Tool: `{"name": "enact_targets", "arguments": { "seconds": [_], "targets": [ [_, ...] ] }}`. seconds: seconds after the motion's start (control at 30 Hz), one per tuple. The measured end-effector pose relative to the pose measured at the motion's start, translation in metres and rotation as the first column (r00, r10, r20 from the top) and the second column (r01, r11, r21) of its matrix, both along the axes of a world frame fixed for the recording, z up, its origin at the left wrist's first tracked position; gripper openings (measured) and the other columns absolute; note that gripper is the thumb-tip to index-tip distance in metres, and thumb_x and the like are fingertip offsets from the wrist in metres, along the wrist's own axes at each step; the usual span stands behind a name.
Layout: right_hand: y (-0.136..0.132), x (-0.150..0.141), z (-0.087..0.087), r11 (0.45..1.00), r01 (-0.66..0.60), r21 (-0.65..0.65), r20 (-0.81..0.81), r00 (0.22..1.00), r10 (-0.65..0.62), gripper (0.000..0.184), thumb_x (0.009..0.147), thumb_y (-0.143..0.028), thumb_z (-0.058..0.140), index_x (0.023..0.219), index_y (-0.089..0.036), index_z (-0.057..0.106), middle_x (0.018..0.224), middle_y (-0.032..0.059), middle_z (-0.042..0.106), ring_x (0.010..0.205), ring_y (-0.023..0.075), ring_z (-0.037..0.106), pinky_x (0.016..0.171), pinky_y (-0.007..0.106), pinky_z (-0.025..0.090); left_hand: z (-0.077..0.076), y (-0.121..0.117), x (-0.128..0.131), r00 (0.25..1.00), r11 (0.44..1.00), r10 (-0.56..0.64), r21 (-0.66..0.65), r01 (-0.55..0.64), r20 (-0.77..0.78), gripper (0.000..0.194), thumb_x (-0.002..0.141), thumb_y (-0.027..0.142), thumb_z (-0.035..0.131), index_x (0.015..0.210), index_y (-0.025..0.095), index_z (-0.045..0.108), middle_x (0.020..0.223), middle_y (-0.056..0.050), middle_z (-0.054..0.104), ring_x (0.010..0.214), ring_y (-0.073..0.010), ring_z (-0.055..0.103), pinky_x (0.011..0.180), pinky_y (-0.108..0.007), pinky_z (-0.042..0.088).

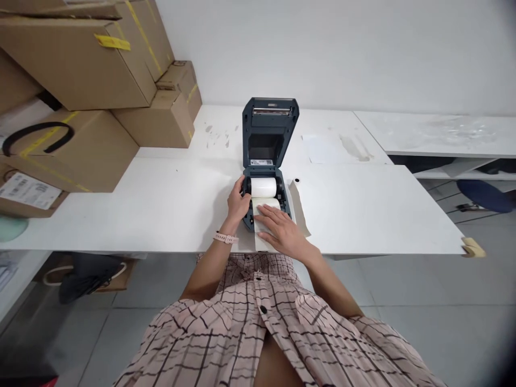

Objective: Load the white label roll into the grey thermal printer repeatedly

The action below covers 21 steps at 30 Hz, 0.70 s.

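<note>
A dark label printer [271, 134] stands on the white table with its lid tilted up. Inside it sits a white label roll [263, 187], and a strip of label paper [261, 242] runs from it over the printer's front to the table edge. My left hand [237, 201] grips the printer's left side, thumb beside the roll, fingers partly hidden. Flat on the strip, with fingers stretched out, lies my right hand [282, 228]. Just right of the printer is a torn, curled piece of backing paper [299, 209] with a small white roll [297, 181] at its top.
Cardboard boxes [76, 70] are piled on the table's left, with a black curved band [40, 129] on one. A white sheet [322, 149] lies back right. The table's [363, 215] front right corner bears a tan pad [473, 248]. A blue stool [484, 195] stands beyond.
</note>
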State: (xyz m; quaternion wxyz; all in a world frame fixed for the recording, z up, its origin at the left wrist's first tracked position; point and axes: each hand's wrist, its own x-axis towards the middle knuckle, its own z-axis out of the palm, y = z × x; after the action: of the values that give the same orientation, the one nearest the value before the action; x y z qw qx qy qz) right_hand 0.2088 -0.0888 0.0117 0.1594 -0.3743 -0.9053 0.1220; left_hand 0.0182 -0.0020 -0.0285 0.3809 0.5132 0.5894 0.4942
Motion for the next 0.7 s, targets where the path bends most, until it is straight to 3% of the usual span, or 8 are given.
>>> {"name": "enact_targets", "arguments": {
  "seconds": [0.27,0.43,0.7],
  "targets": [
    [0.0001,-0.0037,-0.0010,0.999,0.029,-0.021,-0.057,0.998,-0.030,0.047,0.108,-0.047,0.046,0.147,-0.023,0.055,0.165,0.0113,0.046,0.157,0.0302,0.037,0.122,0.057,0.042,0.0003,-0.0053,-0.0024,0.993,0.995,-0.097,0.041,0.095,0.061,0.065,0.089,0.018,0.053,0.153,0.029,0.049,0.166,-0.005,0.045,0.155,-0.0282,0.041,0.127,-0.049,0.036],
    [-0.0033,-0.0080,0.0013,0.999,0.038,-0.018,-0.015,0.999,-0.038,0.049,0.106,-0.048,0.050,0.147,-0.022,0.054,0.166,0.0137,0.045,0.157,0.0322,0.036,0.125,0.061,0.035,0.0019,-0.0056,-0.0033,0.992,0.993,-0.111,0.038,0.109,0.052,0.064,0.090,0.021,0.054,0.153,0.030,0.050,0.167,-0.003,0.045,0.156,-0.0293,0.038,0.128,-0.050,0.035],
    [-0.0052,-0.0068,0.0008,0.999,0.042,-0.008,0.028,0.999,-0.042,0.047,0.105,-0.038,0.055,0.150,-0.024,0.050,0.168,0.0124,0.041,0.159,0.0296,0.033,0.129,0.060,0.031,0.0020,-0.0057,-0.0025,0.991,0.993,-0.117,0.022,0.116,0.060,0.065,0.091,0.022,0.053,0.155,0.027,0.048,0.167,-0.005,0.044,0.155,-0.0279,0.041,0.127,-0.046,0.038]
  ]
}}
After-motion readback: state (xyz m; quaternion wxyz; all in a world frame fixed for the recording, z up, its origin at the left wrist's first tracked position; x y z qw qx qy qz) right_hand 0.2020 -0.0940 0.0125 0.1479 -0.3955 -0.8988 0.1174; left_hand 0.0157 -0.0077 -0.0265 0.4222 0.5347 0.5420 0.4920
